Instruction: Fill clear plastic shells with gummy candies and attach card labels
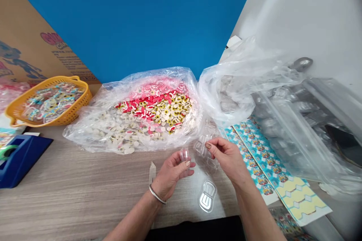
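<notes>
My left hand (172, 175), with a metal bangle on the wrist, pinches a small clear plastic shell (184, 154) between thumb and fingers. My right hand (226, 158) pinches another clear plastic blister piece (204, 150) just to the right of it. Both hands hover over the wooden table (70, 196). A third clear blister shell (207, 196) lies flat on the table below my hands. Right behind them sits an open clear bag of small red, white and yellow pieces (147, 111).
A yellow basket (17, 111) of packed items stands at the left, before a cardboard box (25, 45). A blue tape dispenser (19, 156) is at the left edge. Printed card strips (271, 165) and a big bag of clear blister shells (285, 116) lie on the right.
</notes>
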Available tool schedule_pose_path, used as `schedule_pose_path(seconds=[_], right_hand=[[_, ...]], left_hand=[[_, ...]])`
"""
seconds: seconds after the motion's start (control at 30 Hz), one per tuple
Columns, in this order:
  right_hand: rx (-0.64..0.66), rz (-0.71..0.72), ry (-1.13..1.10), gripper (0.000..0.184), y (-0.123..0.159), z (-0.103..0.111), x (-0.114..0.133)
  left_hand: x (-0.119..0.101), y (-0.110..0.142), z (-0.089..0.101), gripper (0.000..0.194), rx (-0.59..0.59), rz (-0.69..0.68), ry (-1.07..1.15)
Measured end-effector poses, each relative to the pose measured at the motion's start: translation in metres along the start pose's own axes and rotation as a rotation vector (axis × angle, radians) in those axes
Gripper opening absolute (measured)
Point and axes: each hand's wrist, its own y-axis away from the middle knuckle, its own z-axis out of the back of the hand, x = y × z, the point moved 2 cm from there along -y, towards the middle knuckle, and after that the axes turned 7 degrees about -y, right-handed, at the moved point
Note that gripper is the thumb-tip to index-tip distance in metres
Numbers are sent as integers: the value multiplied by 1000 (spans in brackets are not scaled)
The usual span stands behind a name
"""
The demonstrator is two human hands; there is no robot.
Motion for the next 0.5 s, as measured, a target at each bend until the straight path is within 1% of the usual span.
schedule_pose_path(seconds=[0.13, 0.27, 0.33, 0.5], right_hand=[[72, -47, -25, 26, 3, -15, 2], [132, -96, -73, 26, 12, -34, 2], [149, -114, -112, 27, 16, -40, 2], [198, -140, -152, 27, 17, -41, 0]], left_hand=[[-3, 1, -2, 42, 16, -34, 36], [-6, 0, -7, 45, 59, -121, 20], [-6, -1, -9, 45, 69, -142, 36], [-4, -3, -10, 37, 132, -62, 61]])
